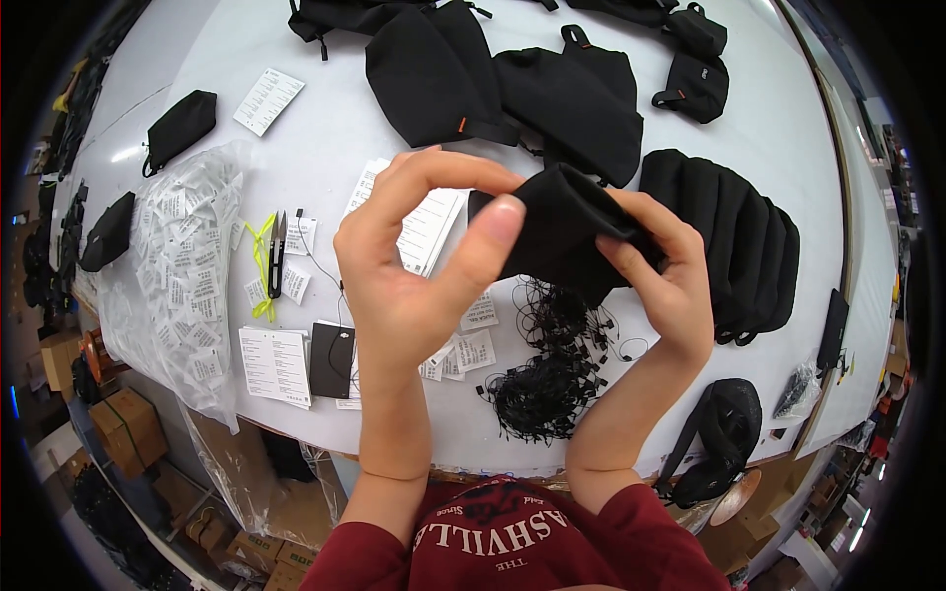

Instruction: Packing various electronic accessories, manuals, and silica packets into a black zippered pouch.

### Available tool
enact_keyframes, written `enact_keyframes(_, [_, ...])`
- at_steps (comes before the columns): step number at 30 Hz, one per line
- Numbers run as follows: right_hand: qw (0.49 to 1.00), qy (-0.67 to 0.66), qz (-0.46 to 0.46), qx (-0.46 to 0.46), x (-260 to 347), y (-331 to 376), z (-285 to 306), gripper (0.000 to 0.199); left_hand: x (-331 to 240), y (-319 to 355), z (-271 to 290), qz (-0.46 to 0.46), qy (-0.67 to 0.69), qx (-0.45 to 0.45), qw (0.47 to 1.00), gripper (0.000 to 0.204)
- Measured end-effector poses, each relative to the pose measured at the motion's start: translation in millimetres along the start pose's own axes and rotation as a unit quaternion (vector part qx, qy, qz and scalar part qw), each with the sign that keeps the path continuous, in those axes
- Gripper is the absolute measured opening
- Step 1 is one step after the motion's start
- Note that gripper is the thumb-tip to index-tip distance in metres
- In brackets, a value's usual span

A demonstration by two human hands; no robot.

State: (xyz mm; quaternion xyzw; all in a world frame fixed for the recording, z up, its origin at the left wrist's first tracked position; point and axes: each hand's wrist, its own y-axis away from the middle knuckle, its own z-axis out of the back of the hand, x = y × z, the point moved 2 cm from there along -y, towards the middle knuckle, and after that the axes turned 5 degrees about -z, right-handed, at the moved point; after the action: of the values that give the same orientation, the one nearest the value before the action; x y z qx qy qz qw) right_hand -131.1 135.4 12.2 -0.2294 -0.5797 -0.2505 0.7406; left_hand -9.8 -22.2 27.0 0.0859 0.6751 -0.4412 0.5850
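1. Both of your hands are closed on one small black fabric pouch (562, 231), which you hold up above the middle of the table (325, 138). Your left hand (414, 286) pinches its left edge between thumb and forefinger; your right hand (665, 286) grips its right side with curled fingers. The pinch on the left is light, so I think the pouch can slip out there if you pull the fabric too hard.

2. Directly under the pouch lies a heap of black string loops (552, 379). If the pouch falls, it may land in them and the strings can catch on it or tangle more.

3. White paper tags (463, 350) lie loose near your left wrist. A quick move of the forearm could sweep them together or push them toward the table edge.

4. The yellow-handled thread snips (268, 261) lie to your left, apart from your hand. If you reach there without looking, the points could prick you.

5. The clear bag of white labels (182, 286) hangs partly over the near edge of the table. A push may send it to the floor.

6. The row of finished black pouches (734, 246) stands just beside your right hand; your elbow could knock the row over.
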Motion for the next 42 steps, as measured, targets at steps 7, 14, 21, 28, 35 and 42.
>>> enact_keyframes(7, [0.971,-0.21,-0.102,0.041,0,-4,-8,0.038,12,-2,22,0.096,0.113,-0.015,0.989,0.016])
enact_keyframes(14, [0.872,-0.386,-0.253,0.164,-23,0,-12,0.034,13,-4,0,-0.108,-0.077,0.218,0.967,0.055])
enact_keyframes(21, [0.925,-0.378,-0.035,0.018,-10,3,8,0.064,23,2,23,0.127,0.032,0.068,0.989,0.025])
enact_keyframes(28, [0.995,-0.032,0.05,-0.08,-3,4,26,0.042,7,-4,-8,0.115,0.152,-0.048,0.98,0.023])
enact_keyframes(35, [0.979,-0.149,-0.001,-0.14,0,2,19,0.019,33,4,2,0.147,0.101,-0.022,0.984,0.033])
enact_keyframes(42, [0.992,-0.086,0.045,-0.079,-5,-1,16,0.015,26,-3,6,0.011,-0.102,-0.104,0.989,0.04])
